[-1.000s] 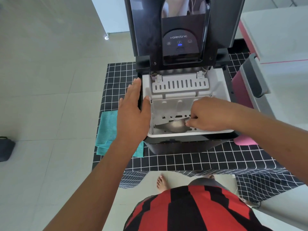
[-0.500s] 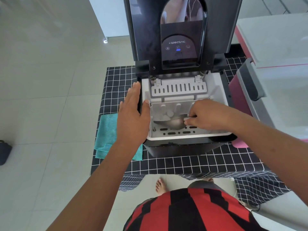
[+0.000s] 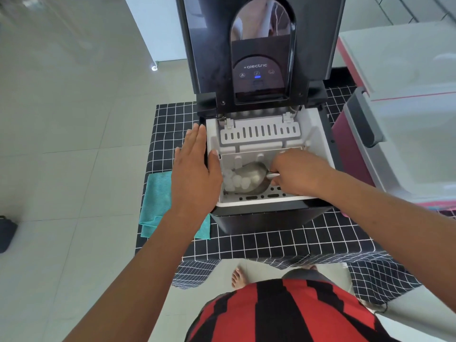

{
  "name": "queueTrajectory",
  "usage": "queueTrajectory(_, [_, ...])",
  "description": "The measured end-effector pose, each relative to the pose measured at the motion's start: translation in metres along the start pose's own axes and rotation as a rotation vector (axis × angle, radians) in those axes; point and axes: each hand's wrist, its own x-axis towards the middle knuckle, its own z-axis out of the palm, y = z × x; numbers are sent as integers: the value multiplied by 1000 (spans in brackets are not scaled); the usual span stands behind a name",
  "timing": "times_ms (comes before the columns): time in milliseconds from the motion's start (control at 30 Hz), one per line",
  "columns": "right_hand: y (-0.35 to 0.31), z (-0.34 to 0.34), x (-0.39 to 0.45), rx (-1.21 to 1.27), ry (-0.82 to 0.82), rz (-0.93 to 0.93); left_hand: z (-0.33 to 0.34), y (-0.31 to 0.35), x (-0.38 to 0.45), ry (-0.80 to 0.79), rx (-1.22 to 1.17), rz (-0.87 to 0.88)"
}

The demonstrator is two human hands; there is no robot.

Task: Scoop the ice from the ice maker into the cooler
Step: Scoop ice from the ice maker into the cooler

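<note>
Your right hand grips scoop, now pushed under ice; flat left hand steadies ice maker; lift next.

Pale tiled floor, black grid tablecloth

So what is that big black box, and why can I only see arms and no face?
The camera sits on the person's head and looks down, so you see only arms, a striped shirt and a foot. The black box is an ice maker with its lid flipped up. Inside is a white basket with ice. The right hand grips a metal scoop that is digging into the ice. The left hand lies flat against the machine's side, thumb hooked over the rim. Everything stands on a black checked cloth, beside a folded teal towel. The pink-and-grey cooler waits on the right.
</note>
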Motion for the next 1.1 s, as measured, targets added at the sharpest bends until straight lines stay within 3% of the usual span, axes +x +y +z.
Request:
queueTrajectory(533, [3, 1, -5, 28, 76, -18, -2, 3, -1, 19, -38, -13])
queueTrajectory(967, [13, -19, -23, 3, 215, -214, -1, 0, 0, 15, -33, 27])
queueTrajectory(1100, [19, -26, -24, -8, 205, -197, 1, -4, 0, 10, -52, 24])
